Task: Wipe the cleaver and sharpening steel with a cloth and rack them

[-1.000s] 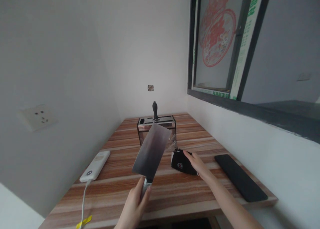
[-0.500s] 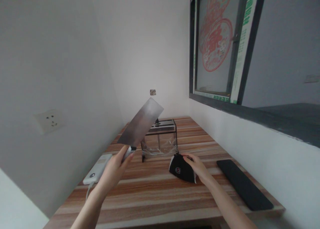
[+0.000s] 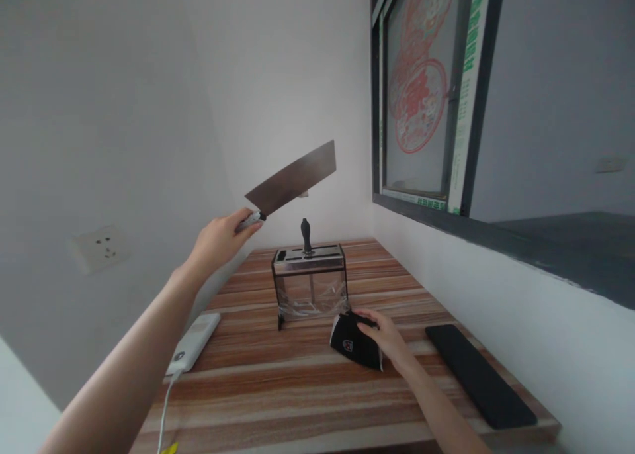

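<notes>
Raised over the table, my left hand [image 3: 223, 239] is closed round the handle of a cleaver [image 3: 295, 178], its broad blade pointing up and to the right. Below the blade stands a knife block [image 3: 310, 267] with clear sides, a dark frame and a slotted metal top; a black handle sticks up from one slot. My right hand [image 3: 380, 333] rests on a black cloth piece [image 3: 358, 341] with a small badge and pale edging, thumb and fingers closed on its upper right edge. The cloth lies on the table by the block's right front corner.
A white power bank [image 3: 196, 340] with a cable lies at the left of the wood-grain table [image 3: 278, 394]. A long black object [image 3: 479, 374] lies near the right edge. A wall socket [image 3: 103, 247] is at left and a dark-framed window [image 3: 421, 90] at right.
My left hand has lifted the cleaver up and away from the knife block, its blade tilting flatter. The black handle in the block now shows fully. My right hand stays on the cloth.
</notes>
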Demonstrator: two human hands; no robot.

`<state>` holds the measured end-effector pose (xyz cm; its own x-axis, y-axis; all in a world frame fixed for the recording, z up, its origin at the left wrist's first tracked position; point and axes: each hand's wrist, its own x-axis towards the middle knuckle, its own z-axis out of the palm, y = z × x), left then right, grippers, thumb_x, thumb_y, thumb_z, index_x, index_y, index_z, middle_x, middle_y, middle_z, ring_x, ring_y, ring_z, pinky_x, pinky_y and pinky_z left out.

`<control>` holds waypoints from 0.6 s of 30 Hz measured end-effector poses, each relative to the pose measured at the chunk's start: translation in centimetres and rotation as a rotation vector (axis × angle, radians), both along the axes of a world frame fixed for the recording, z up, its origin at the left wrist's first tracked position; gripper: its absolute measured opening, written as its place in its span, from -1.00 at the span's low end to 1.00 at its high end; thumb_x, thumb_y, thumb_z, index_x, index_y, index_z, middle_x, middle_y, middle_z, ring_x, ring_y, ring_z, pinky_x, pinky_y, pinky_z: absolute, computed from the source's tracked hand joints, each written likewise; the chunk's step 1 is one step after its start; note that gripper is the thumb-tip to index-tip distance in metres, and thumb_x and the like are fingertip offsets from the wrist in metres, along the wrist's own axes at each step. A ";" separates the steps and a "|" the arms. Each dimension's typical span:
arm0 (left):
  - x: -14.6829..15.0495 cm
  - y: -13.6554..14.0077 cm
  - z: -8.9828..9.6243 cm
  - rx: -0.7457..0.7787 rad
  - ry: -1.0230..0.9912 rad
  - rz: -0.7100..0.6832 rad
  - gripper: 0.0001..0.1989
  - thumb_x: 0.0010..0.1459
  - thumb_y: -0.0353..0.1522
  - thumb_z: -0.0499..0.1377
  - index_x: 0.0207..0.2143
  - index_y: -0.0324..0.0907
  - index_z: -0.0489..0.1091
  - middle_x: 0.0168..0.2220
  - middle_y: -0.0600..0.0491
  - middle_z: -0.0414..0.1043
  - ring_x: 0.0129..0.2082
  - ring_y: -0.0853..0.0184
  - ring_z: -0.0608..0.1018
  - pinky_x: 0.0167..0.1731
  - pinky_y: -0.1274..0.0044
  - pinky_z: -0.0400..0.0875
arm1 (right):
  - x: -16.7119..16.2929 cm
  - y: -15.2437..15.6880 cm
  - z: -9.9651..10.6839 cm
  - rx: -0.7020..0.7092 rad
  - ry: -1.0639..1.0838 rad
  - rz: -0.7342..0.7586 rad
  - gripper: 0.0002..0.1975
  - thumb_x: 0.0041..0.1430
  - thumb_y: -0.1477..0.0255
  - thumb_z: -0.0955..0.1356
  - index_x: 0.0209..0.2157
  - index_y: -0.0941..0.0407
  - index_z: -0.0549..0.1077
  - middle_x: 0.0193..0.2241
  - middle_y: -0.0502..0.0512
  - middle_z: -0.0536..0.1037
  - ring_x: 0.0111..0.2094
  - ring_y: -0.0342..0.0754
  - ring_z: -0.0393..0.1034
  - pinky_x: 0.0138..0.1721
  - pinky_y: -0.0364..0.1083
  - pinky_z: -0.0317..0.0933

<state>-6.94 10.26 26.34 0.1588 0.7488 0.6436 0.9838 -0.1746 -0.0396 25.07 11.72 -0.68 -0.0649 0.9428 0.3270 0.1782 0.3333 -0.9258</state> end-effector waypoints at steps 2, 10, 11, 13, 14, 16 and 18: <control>0.3 1.1 2.0 0.020 0.088 0.032 -0.57 0.21 -0.06 -0.10 -0.09 -0.10 0.35 -0.32 -0.05 0.52 -0.35 0.18 0.54 -0.48 0.55 0.21 | 0.0 -0.1 0.3 0.081 -0.022 -0.016 -0.65 0.00 0.37 0.36 -0.14 0.16 0.51 -0.11 0.22 0.56 -0.05 0.10 0.41 0.03 0.09 0.19; 2.2 5.4 9.3 -0.066 0.581 0.140 -0.50 0.24 -0.05 -0.16 -0.03 -0.14 0.35 -0.21 -0.14 0.49 -0.21 0.05 0.52 -0.29 0.41 0.28 | -1.2 -2.3 1.1 0.229 -0.449 0.133 -0.69 0.09 0.46 0.32 -0.12 0.02 0.53 -0.13 0.07 0.58 -0.08 0.06 0.45 -0.01 0.01 0.23; 2.5 5.8 10.1 -0.092 0.634 0.147 -0.51 0.23 -0.05 -0.13 -0.03 -0.14 0.36 -0.20 -0.14 0.49 -0.19 0.05 0.51 -0.24 0.39 0.27 | -1.4 -2.5 1.1 0.223 -0.491 0.155 -0.70 0.08 0.46 0.32 -0.14 0.00 0.54 -0.14 0.05 0.59 -0.09 0.06 0.46 -0.02 0.01 0.24; 3.2 6.5 11.8 -0.170 0.722 0.154 -0.55 0.22 -0.07 -0.06 -0.06 -0.15 0.39 -0.20 -0.13 0.49 -0.15 0.06 0.49 -0.18 0.38 0.25 | -1.6 -2.7 1.1 0.214 -0.555 0.190 -0.71 0.06 0.47 0.34 -0.16 -0.01 0.56 -0.17 0.04 0.60 -0.11 0.06 0.47 -0.04 -0.01 0.24; 3.6 6.7 12.6 -0.206 0.754 0.156 -0.57 0.21 -0.08 -0.01 -0.08 -0.16 0.40 -0.20 -0.11 0.49 -0.13 0.08 0.48 -0.16 0.39 0.23 | -1.7 -2.8 1.1 0.212 -0.579 0.201 -0.71 0.05 0.47 0.35 -0.17 -0.01 0.56 -0.18 0.04 0.61 -0.12 0.06 0.48 -0.05 -0.02 0.25; 4.4 7.1 14.2 -0.254 0.799 0.146 -0.61 0.20 -0.12 0.05 -0.11 -0.20 0.43 -0.22 -0.06 0.50 -0.12 0.15 0.46 -0.11 0.42 0.19 | -1.8 -2.8 1.0 0.212 -0.607 0.214 -0.71 0.04 0.49 0.35 -0.17 -0.01 0.56 -0.18 0.03 0.61 -0.13 0.05 0.49 -0.05 -0.03 0.24; 5.2 7.3 15.8 -0.285 0.816 0.135 -0.60 0.21 -0.14 0.07 -0.13 -0.29 0.43 -0.27 -0.01 0.50 -0.11 0.22 0.42 -0.06 0.44 0.14 | -1.8 -2.8 0.9 0.213 -0.612 0.215 -0.70 0.04 0.50 0.35 -0.17 -0.02 0.56 -0.18 0.02 0.61 -0.13 0.04 0.48 -0.04 -0.04 0.23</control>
<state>-1.74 17.52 42.11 0.3862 0.9096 0.1534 0.6807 -0.1687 -0.7129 23.29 8.95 0.18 -0.4762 0.8072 0.3488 0.5584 0.5840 -0.5892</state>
